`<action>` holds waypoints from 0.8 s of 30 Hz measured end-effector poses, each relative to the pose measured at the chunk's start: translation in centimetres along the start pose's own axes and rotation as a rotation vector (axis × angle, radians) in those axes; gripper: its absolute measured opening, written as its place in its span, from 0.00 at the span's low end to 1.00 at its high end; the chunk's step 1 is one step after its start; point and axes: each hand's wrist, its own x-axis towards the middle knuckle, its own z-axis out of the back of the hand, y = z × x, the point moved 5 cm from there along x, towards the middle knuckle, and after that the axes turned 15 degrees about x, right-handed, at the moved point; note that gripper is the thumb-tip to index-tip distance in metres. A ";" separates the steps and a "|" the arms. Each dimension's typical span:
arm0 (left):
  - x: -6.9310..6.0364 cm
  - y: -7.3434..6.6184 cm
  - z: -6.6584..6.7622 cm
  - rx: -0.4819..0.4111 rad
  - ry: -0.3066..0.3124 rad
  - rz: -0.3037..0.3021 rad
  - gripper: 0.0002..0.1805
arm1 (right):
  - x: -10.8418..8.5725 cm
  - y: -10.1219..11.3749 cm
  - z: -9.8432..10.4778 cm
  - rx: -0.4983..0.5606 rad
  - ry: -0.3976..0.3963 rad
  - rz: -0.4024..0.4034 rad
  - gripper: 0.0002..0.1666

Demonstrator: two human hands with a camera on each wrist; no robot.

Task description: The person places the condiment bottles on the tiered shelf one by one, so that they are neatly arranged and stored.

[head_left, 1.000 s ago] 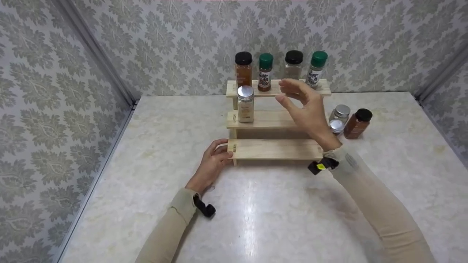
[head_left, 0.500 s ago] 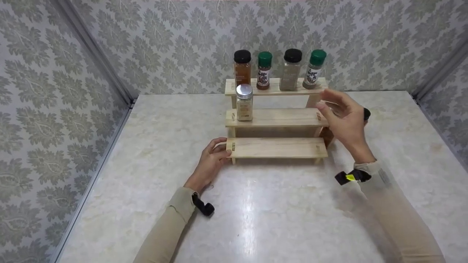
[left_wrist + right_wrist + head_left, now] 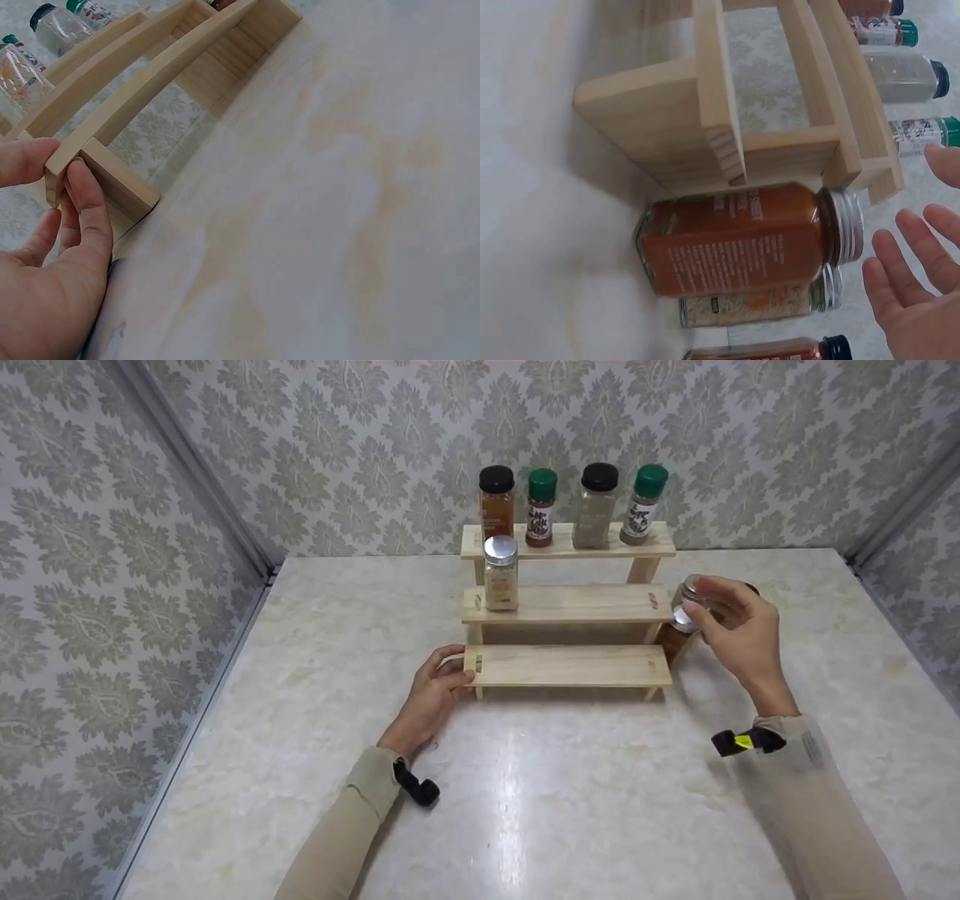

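Note:
My left hand (image 3: 431, 697) pinches the left end of the lowest step of a three-step wooden spice rack (image 3: 570, 666), thumb and fingers round the board's edge in the left wrist view. To the rack's right, my right hand (image 3: 742, 649) hovers with loosely bent fingers beside two silver-lidded jars. In the right wrist view, the nearer is a red-brown spice jar (image 3: 742, 240), standing close to the rack's side; behind it is a jar of pale flakes (image 3: 750, 306). A gap shows between the fingers and the lids there. A pale spice jar (image 3: 502, 583) stands on the middle step's left end.
Along the top step stand a black-capped orange jar (image 3: 496, 506), two green-capped bottles, and a black-capped grey jar (image 3: 595, 514). Another black-capped red jar (image 3: 765, 350) is partly hidden behind my right hand in the head view. A patterned wall (image 3: 360, 457) backs the table.
My right hand has moved right and down from in front of the top step to the silver-lidded jars. My left hand has stayed on the rack's end.

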 end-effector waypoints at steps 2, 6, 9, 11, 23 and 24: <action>0.0 0.0 0.0 0.017 0.005 -0.002 0.27 | -0.1 -0.2 0.3 0.002 0.002 -0.009 0.22; 0.0 -0.1 -0.1 0.039 0.011 -0.004 0.28 | -0.2 -1.0 0.9 -0.020 0.002 -0.048 0.23; 0.0 -0.2 -0.2 0.027 0.014 -0.011 0.28 | -0.5 -1.8 1.2 -0.058 0.014 -0.087 0.24; 0.1 -0.1 -0.2 0.018 0.016 -0.015 0.28 | -0.7 -2.2 1.1 -0.080 0.028 -0.106 0.25; 0.0 0.1 0.1 0.014 0.005 -0.009 0.27 | -1.8 -4.6 0.7 -0.184 -0.001 -0.185 0.32; 0.0 0.1 0.1 0.013 0.007 -0.008 0.27 | -1.8 -4.7 0.7 -0.188 -0.008 -0.188 0.32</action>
